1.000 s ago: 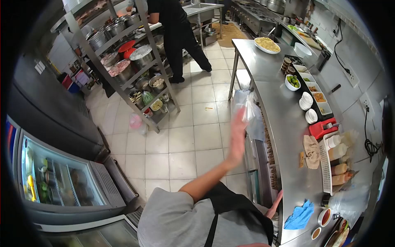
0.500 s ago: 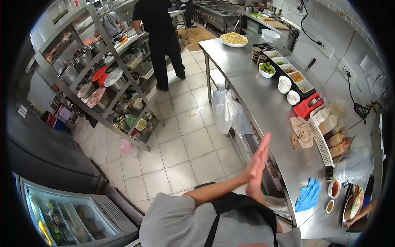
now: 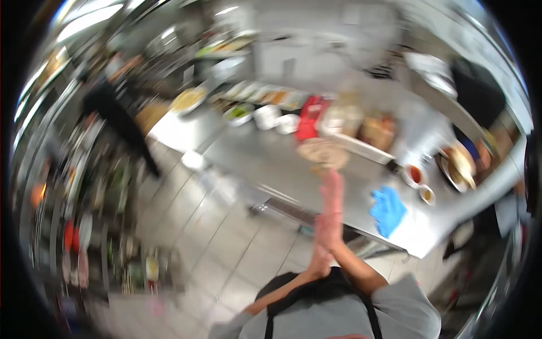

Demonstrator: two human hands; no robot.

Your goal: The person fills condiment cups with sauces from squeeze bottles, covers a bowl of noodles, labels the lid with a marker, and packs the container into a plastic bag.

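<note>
Palm to palm, my left hand (image 3: 320, 248) and my right hand (image 3: 335, 210) are pressed together in front of my apron (image 3: 316, 291). Their fingers point away from me, stretched out, and no object shows between them. Beyond the fingertips, a tan cloth (image 3: 323, 153) lies on the steel counter (image 3: 271, 159). To the right on the counter is a crumpled blue cloth (image 3: 388, 212). Motion blurs the view.
A red holder (image 3: 309, 117), a white basket (image 3: 361, 148), white bowls (image 3: 266, 117) and a sauce bowl (image 3: 414, 175) stand on the counter. Its edge runs close by my hands. At the left are shelves (image 3: 51, 198) and a person in dark clothes (image 3: 121, 121). A plate of food (image 3: 458, 168) is at right.
The view has swung right, bringing the counter in front of me. My left hand, earlier raised alone, came together with my right hand by half a second ago; they remain together now.
</note>
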